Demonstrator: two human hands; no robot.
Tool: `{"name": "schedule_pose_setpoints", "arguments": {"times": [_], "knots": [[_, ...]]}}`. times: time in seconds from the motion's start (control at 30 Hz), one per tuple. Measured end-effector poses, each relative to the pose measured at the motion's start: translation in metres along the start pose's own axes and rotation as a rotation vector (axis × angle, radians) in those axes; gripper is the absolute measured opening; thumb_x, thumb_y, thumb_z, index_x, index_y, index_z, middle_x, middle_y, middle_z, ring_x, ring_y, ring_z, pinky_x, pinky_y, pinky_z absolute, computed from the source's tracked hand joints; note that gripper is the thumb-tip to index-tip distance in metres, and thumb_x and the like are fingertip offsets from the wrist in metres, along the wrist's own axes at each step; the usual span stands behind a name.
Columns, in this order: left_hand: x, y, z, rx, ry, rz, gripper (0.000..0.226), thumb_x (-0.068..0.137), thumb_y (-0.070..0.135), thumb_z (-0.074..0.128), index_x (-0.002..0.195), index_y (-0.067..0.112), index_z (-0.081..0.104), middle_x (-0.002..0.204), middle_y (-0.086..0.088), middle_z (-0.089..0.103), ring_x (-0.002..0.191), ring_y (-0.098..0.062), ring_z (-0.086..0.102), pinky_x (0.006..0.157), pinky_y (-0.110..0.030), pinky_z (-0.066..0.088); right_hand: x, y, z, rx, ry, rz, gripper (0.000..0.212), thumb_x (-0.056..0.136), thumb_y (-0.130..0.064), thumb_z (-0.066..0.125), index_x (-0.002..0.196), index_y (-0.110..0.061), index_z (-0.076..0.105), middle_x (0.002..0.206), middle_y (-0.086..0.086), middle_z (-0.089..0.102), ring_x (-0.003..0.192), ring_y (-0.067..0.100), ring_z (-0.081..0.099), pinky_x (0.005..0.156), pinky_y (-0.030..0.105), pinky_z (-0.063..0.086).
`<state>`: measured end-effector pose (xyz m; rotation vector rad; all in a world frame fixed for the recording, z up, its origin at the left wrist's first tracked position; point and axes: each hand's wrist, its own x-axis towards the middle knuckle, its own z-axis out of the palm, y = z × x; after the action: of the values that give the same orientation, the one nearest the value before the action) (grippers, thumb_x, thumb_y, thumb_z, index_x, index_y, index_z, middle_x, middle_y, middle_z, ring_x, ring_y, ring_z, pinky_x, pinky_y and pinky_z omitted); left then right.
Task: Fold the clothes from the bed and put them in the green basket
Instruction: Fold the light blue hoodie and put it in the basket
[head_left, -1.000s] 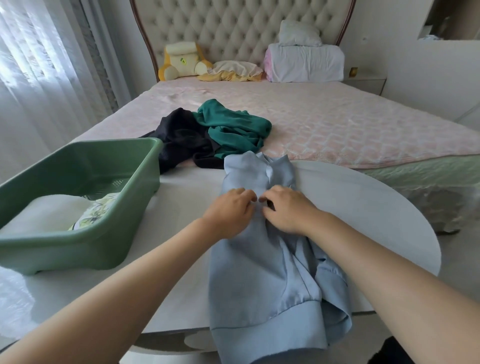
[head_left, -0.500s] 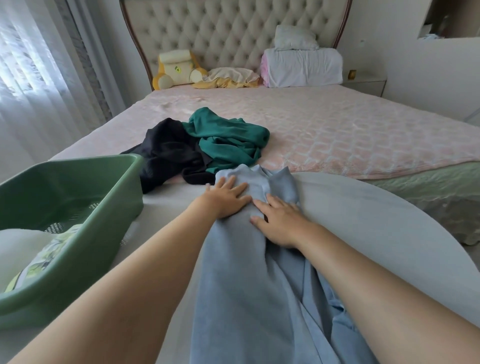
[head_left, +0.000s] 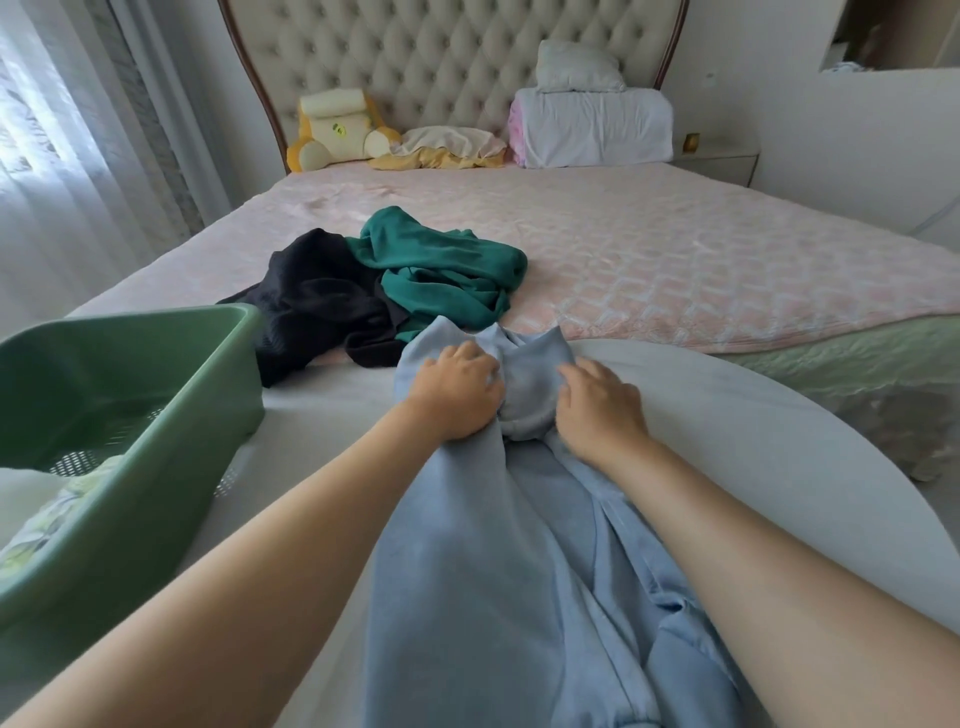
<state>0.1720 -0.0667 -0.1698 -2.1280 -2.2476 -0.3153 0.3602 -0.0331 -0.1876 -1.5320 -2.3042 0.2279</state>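
Left hand (head_left: 460, 397) and right hand (head_left: 602, 410), fingers curled, seemingly grip the far end of the blue garment (head_left: 467, 597)

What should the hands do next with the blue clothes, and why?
Probably spread the bunched top end flat. The left hand and right hand both grip the blue garment there, and it lies long and unfolded on the table.

Readable text: none.
Yellow-and-cream plush toy (head_left: 335, 130) by the tufted beige headboard (head_left: 441, 67): a small green mark on its cream front, too small to tell whether it is lettering.
Pale cloth with green leafy print (head_left: 57, 512) in the green plastic basket (head_left: 156, 317): pattern only, blurred at the frame edge.
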Motion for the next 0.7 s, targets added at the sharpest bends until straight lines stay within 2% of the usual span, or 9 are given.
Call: {"name": "schedule_pose_setpoints", "arguments": {"times": [0.1,0.2,0.3,0.37,0.43,0.47,0.53,0.6,0.7], "knots": [[-0.013,0.006,0.014,-0.009,-0.220,-0.035,0.059,0.097,0.060,0.033,0.145,0.027,0.041,0.155,0.003,0.035,0.142,-0.022,0.030,0.112,-0.043,0.027,-0.003,0.017,-0.002,-0.201,-0.083,0.137,0.047,0.104,-0.044,0.031,0.135,-0.017,0.054,0.147,0.009,0.042,0.137,0.029,0.034,0.108,0.048,0.030],[-0.024,0.006,0.023,0.048,-0.153,-0.018,0.069,0.097,0.064,0.028,0.155,0.028,0.022,0.162,0.006,0.018,0.149,-0.017,0.013,0.119,-0.044,0.014,-0.012,0.018,0.002,-0.179,-0.144,0.125,0.051,0.099,-0.060,0.033,0.137,-0.033,0.053,0.142,0.009,0.043,0.132,0.031,0.035,0.106,0.045,0.030],[-0.031,0.010,0.015,0.009,-0.108,-0.043,0.061,0.099,0.060,0.024,0.153,0.032,0.027,0.164,0.001,0.015,0.150,-0.019,0.009,0.120,-0.050,0.007,-0.014,0.013,0.001,-0.098,-0.101,0.114,0.043,0.096,-0.057,0.044,0.130,-0.036,0.058,0.135,0.012,0.047,0.126,0.032,0.039,0.102,0.040,0.035],[-0.036,0.011,0.009,-0.035,-0.058,-0.045,0.051,0.102,0.053,0.025,0.147,0.034,0.038,0.161,0.001,0.024,0.148,-0.019,0.016,0.119,-0.050,0.007,-0.012,0.008,0.001,0.018,-0.102,0.140,0.025,0.096,-0.049,0.049,0.101,-0.030,0.065,0.122,0.012,0.053,0.118,0.034,0.046,0.095,0.039,0.041],[-0.040,0.010,0.007,-0.036,-0.056,-0.061,0.047,0.102,0.045,0.025,0.146,0.036,0.039,0.159,0.004,0.027,0.147,-0.018,0.018,0.119,-0.054,0.004,-0.010,0.000,0.001,0.146,-0.108,0.140,0.032,0.095,-0.040,0.050,0.067,-0.023,0.051,0.099,0.011,0.054,0.100,0.034,0.055,0.074,0.035,0.043],[-0.043,0.008,0.007,-0.019,-0.094,-0.068,0.049,0.101,0.042,0.024,0.150,0.039,0.034,0.160,0.005,0.024,0.148,-0.018,0.015,0.118,-0.057,-0.001,-0.009,-0.002,0.002,0.200,-0.102,0.140,0.036,0.094,-0.036,0.050,0.062,-0.022,0.042,0.091,0.008,0.052,0.089,0.032,0.055,0.063,0.033,0.038],[-0.044,0.003,0.012,-0.054,-0.205,-0.085,0.054,0.100,0.039,0.021,0.154,0.042,0.020,0.164,0.005,0.013,0.150,-0.018,0.005,0.117,-0.060,-0.008,-0.008,-0.011,0.000,0.314,-0.067,0.157,0.030,0.094,-0.030,0.050,0.067,-0.025,0.040,0.084,0.003,0.050,0.076,0.026,0.050,0.055,0.031,0.031],[-0.041,-0.003,0.018,-0.159,-0.247,-0.103,0.056,0.100,0.037,0.023,0.155,0.043,0.016,0.165,0.006,0.008,0.151,-0.018,0.001,0.117,-0.059,-0.011,-0.006,-0.022,-0.002,0.457,-0.017,0.176,0.018,0.098,-0.026,0.049,0.082,-0.018,0.050,0.083,0.000,0.054,0.078,0.024,0.052,0.059,0.031,0.034],[-0.037,-0.008,0.010,-0.633,-0.238,-0.247,0.048,0.097,0.044,0.031,0.143,0.041,0.046,0.156,0.006,0.037,0.144,-0.018,0.029,0.121,-0.049,0.008,-0.008,-0.042,-0.007,0.550,0.079,0.131,0.017,0.101,-0.024,0.050,0.102,-0.007,0.055,0.090,0.002,0.061,0.083,0.024,0.056,0.068,0.033,0.039]]}}
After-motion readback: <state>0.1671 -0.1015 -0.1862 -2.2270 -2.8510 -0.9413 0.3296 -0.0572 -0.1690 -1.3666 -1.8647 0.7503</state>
